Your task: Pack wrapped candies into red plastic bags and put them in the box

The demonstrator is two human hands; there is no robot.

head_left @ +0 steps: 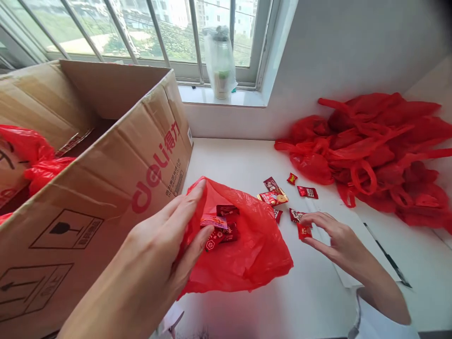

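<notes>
My left hand (169, 240) grips the left rim of a red plastic bag (254, 235), with the thumb inside and the fingers outside. The bag's mouth is spread, and several wrapped candies (229, 230) lie in it, one with a purple wrapper (213, 221). To the right, my right hand (330, 238) pinches a small red-wrapped candy (304, 231) between thumb and fingers, just above the white table. A dark red candy (295, 214) lies right behind those fingertips. Several more wrapped candies (273, 197) are scattered between the bag and the wall.
A large open cardboard box (141, 150) stands at left with red plastic bags (45, 162) inside. A heap of red bags (374, 146) lies at back right. Paper (348, 270) and a black pen (388, 256) rest at right. A bagged bottle (221, 66) stands on the windowsill (243, 97).
</notes>
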